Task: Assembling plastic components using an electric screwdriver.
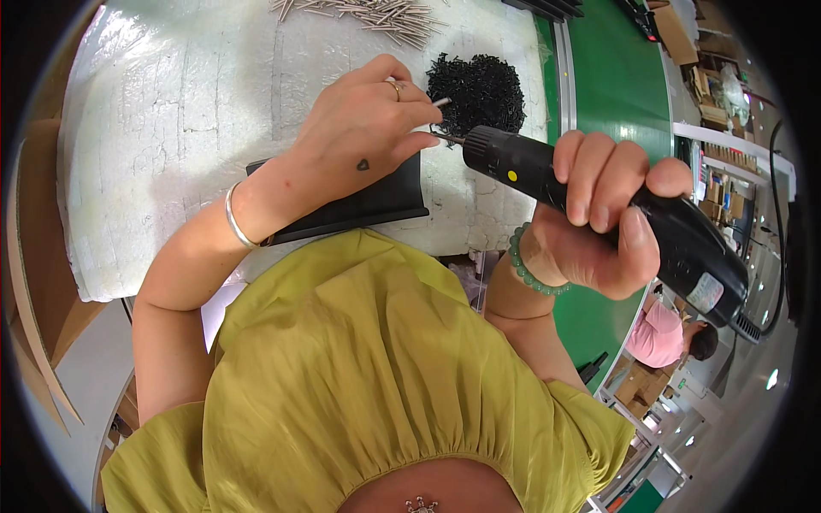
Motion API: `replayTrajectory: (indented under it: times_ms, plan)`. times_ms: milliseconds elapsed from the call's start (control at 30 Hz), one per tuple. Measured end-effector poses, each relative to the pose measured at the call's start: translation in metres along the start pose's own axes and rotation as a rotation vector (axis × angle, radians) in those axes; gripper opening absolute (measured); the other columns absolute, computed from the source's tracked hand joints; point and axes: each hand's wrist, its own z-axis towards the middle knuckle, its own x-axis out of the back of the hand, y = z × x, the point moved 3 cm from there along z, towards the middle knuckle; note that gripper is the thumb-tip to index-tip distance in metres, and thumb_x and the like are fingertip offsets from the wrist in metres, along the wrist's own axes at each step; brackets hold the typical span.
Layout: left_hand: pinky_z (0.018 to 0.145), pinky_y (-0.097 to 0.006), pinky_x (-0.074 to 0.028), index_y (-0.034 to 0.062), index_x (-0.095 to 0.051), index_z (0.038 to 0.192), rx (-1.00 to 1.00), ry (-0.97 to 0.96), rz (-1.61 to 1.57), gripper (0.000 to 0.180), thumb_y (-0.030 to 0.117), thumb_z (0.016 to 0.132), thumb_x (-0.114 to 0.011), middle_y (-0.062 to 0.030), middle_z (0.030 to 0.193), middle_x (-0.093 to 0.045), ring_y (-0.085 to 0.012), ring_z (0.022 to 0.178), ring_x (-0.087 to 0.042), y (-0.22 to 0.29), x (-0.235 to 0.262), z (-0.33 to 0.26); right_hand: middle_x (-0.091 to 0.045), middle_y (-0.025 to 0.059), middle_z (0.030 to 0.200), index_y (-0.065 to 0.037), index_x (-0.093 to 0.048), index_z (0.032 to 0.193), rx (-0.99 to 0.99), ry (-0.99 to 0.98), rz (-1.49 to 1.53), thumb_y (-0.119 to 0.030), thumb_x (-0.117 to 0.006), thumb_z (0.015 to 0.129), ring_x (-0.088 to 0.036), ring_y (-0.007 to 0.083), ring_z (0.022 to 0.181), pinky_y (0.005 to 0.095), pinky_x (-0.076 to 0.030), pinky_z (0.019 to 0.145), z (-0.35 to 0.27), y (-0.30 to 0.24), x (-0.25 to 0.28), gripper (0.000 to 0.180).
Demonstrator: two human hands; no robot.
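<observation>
My right hand (pixel 607 214) is wrapped round a black corded electric screwdriver (pixel 522 167), its bit pointing left. The bit's tip is at the fingertips of my left hand (pixel 363 120). Those fingers are closed, and the end of a slim silver metal pin (pixel 442 103) sticks out between them. A small dark piece shows at the bit's tip, too small to make out for sure. Beneath my left hand and wrist lies a black channel-shaped part (pixel 368 201), partly hidden. Just beyond the fingers is a heap of small black screws (pixel 479 90).
More silver pins (pixel 385 19) lie piled at the far edge of a table covered with white, plastic-wrapped foam (pixel 197 111). A green work surface (pixel 611 77) with a metal rail runs along the right. Further right, a person in pink (pixel 658 333) bends among cardboard boxes.
</observation>
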Motion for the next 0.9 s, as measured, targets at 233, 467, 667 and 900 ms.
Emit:
replayTrajectory:
  times_ms: [233,467,667,900]
  plan:
    - [0.075,-0.033,-0.050,0.0077,-0.068,0.087,-0.020,0.096,-0.047,0.012,0.009,0.075,-0.069,-0.0043,0.083,-0.068,-0.0265,0.088,-0.060,-0.001,-0.003,0.001,-0.046,0.0013,0.062,-0.010,-0.044,0.113,0.060,-0.047,0.018,-0.012,-0.054,0.078,-0.045,0.0143,0.051,0.0332,-0.039,0.060,0.001,-0.010,0.006,0.036]
    - [0.069,-0.033,-0.050,0.0096,-0.070,0.081,-0.020,0.149,-0.113,0.010,0.014,0.072,-0.071,-0.0025,0.070,-0.066,-0.0234,0.085,-0.060,0.001,0.000,0.006,-0.045,-0.0047,0.060,-0.013,-0.053,0.101,0.019,-0.001,-0.039,-0.018,-0.053,0.073,-0.041,0.0080,0.052,0.0263,-0.033,0.060,0.005,-0.017,-0.004,0.028]
    - [0.065,-0.032,-0.050,0.0097,-0.069,0.080,-0.036,0.167,-0.130,0.012,0.015,0.070,-0.073,-0.0025,0.068,-0.064,-0.0226,0.084,-0.060,0.003,0.006,0.003,-0.047,-0.0052,0.060,-0.014,-0.049,0.100,-0.021,-0.115,-0.049,-0.017,-0.055,0.073,-0.045,0.0073,0.052,0.0263,-0.036,0.061,0.007,-0.019,-0.007,0.028]
    - [0.070,-0.033,-0.049,0.0062,-0.067,0.084,-0.035,0.031,-0.163,0.015,0.007,0.070,-0.073,-0.0053,0.073,-0.063,-0.0266,0.085,-0.059,0.005,0.025,-0.008,-0.050,-0.0067,0.059,-0.015,-0.048,0.099,0.005,-0.287,-0.093,-0.014,-0.058,0.073,-0.048,0.0067,0.051,0.0237,-0.038,0.056,0.003,-0.018,-0.026,0.028]
